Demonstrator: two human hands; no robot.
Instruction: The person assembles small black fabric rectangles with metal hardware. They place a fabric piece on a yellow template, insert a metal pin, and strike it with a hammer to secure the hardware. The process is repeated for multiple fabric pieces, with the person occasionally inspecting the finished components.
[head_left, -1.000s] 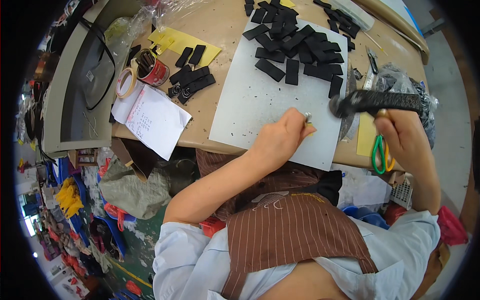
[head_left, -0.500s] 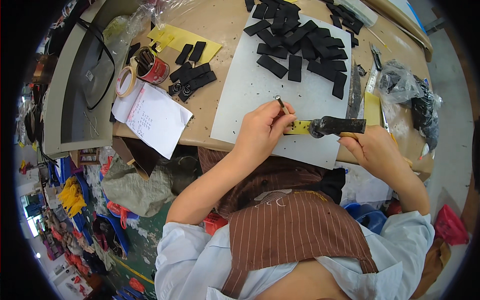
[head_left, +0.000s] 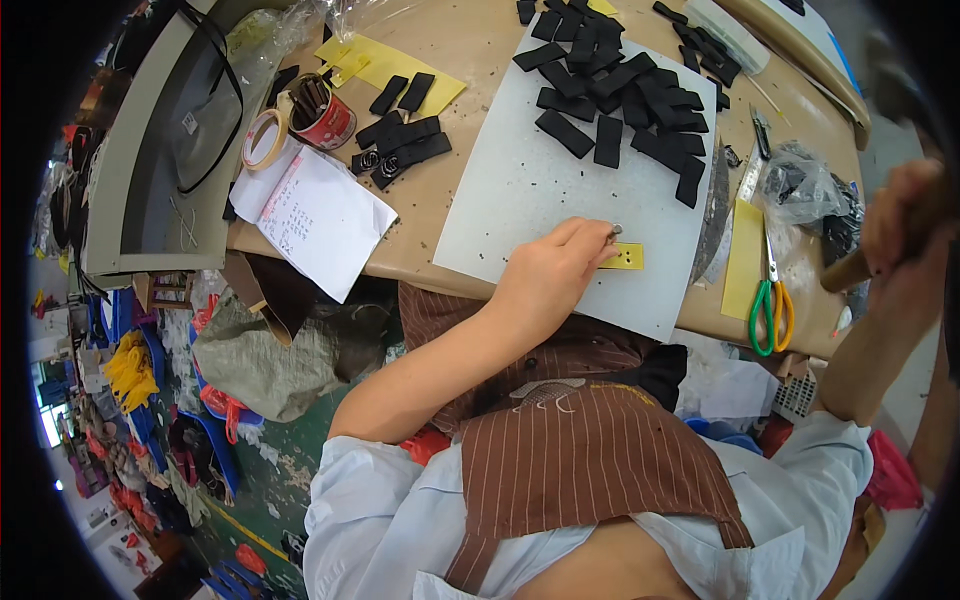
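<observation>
On the white board [head_left: 500, 225], my left hand [head_left: 555, 270] is closed in a pinch around a short metal punch [head_left: 616, 230], whose top end shows above the fingers. Beside the fingertips lies a small yellow strip [head_left: 630, 257] with dark holes in it; whether the punch touches it is hidden by the hand. My right hand [head_left: 900, 225], blurred, is raised at the far right, wrapped round the wooden handle of a hammer [head_left: 848, 271]. The dark hammer head is smeared near the upper right rim. Several black fabric strips [head_left: 607, 140] are heaped at the board's far side.
Left of the board are an open notebook [head_left: 325, 215], a tape roll [head_left: 264, 140], a red can of tools [head_left: 327, 125] and more black strips. Right of it lie scissors [head_left: 768, 305], a yellow sheet [head_left: 741, 262], a utility knife [head_left: 761, 133] and a plastic bag [head_left: 797, 180]. Small dark bits dot the board.
My right hand has lifted the hammer from over the yellow strip up to the far right, uncovering the scissors. The left hand has shifted slightly right, still with the punch.
</observation>
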